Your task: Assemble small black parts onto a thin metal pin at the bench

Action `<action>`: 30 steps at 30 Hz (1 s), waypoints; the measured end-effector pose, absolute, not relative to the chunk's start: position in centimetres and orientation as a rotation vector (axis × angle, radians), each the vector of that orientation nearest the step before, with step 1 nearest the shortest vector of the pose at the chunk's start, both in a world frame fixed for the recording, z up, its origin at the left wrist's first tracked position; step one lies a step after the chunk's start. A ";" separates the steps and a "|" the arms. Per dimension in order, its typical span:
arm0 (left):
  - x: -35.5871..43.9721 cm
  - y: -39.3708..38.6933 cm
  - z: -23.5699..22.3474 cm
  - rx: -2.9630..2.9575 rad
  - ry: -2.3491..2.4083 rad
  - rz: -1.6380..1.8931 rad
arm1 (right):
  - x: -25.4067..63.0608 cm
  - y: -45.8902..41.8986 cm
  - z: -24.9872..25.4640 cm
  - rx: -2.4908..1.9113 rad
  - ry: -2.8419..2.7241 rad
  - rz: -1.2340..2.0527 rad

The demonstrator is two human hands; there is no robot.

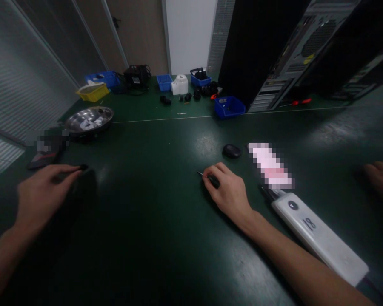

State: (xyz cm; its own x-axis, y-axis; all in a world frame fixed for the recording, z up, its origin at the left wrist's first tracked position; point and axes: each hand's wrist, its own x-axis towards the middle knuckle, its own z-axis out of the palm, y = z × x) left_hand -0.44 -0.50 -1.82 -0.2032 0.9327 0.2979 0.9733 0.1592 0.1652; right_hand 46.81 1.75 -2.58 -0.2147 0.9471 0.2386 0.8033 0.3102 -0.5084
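My right hand (229, 191) rests on the dark green table (166, 238), its fingers closed around a small black-handled tool (210, 178) whose thin metal tip points left. My left hand (41, 193) lies at the left, fingers curled onto the edge of a flat black object (83, 180) that I cannot make out in the dim light. A small black oval item (231, 151) sits just beyond my right hand. A long white device (319, 238) marked with a number lies to the right of my right forearm.
A metal bowl (89, 120) with scraps stands at the far left. Blue bins (229, 106), a yellow bin (92, 92), a white housing (179, 84) and black parts line the back. Computer towers (284, 55) stand at the back right. Another person's hand (381, 176) shows at the right edge.
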 end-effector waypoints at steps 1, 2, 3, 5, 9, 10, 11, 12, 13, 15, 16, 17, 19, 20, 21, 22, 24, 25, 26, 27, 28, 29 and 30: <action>2.5 -0.2 -1.2 -2.034 -2.270 -0.571 | 46.9 1.8 -2.6 -1.525 -2.079 0.387; 5.5 0.1 -0.8 -2.180 -2.236 -0.666 | 46.9 1.8 -2.7 -1.504 -2.080 0.400; 8.5 0.4 -0.6 -2.338 -2.189 -0.766 | 47.0 1.8 -2.9 -1.482 -2.081 0.414; 13.9 1.0 -0.6 -2.700 -2.045 -0.892 | 47.1 1.9 -3.2 -1.442 -2.085 0.448; 22.0 1.9 -1.7 -3.140 -1.731 -0.976 | 47.1 2.0 -3.8 -1.396 -2.063 0.499; 23.3 2.1 -2.1 -3.181 -1.675 -0.986 | 47.1 2.0 -3.9 -1.392 -2.049 0.505; 24.2 2.2 -2.4 -3.205 -1.639 -0.994 | 47.0 2.0 -3.9 -1.388 -2.033 0.512; 24.8 2.3 -2.8 -3.216 -1.622 -1.002 | 47.0 2.0 -3.9 -1.384 -2.016 0.521; 25.1 2.4 -3.1 -3.216 -1.627 -1.013 | 46.9 2.1 -3.8 -1.378 -1.999 0.534; 25.2 2.5 -3.4 -3.195 -1.693 -1.035 | 46.8 2.0 -3.4 -1.366 -1.954 0.556; 25.1 2.5 -3.5 -3.176 -1.744 -1.042 | 46.7 1.9 -3.2 -1.374 -1.931 0.555; 24.9 2.5 -3.5 -3.157 -1.797 -1.041 | 46.6 1.8 -2.9 -1.394 -1.909 0.543; 24.7 2.5 -3.4 -3.116 -1.898 -1.022 | 46.4 1.7 -2.4 -1.422 -1.900 0.554; 24.6 2.5 -3.2 -3.099 -1.945 -1.007 | 46.3 1.6 -2.3 -1.434 -1.903 0.570; 24.6 2.4 -3.2 -3.077 -1.992 -0.998 | 46.3 1.5 -2.2 -1.438 -1.920 0.594; 24.7 2.4 -3.1 -3.052 -2.038 -0.996 | 46.3 1.5 -2.1 -1.442 -1.943 0.607; 24.8 2.3 -3.0 -3.003 -2.107 -1.001 | 46.3 1.5 -2.2 -1.445 -1.994 0.606; 24.8 2.3 -3.0 -2.990 -2.118 -1.005 | 46.3 1.5 -2.2 -1.447 -2.014 0.590; 24.8 2.3 -3.1 -2.991 -2.109 -1.006 | 46.3 1.5 -2.3 -1.449 -2.031 0.571; 24.8 2.3 -3.1 -3.002 -2.084 -1.003 | 46.3 1.5 -2.4 -1.452 -2.042 0.550; 24.8 2.3 -3.1 -3.021 -2.051 -0.996 | 46.3 1.4 -2.4 -1.456 -2.047 0.531; 24.8 2.4 -3.1 -3.040 -2.018 -0.985 | 46.3 1.4 -2.5 -1.464 -2.051 0.514; 24.8 2.4 -3.1 -3.053 -1.993 -0.974 | 46.4 1.4 -2.5 -1.473 -2.053 0.497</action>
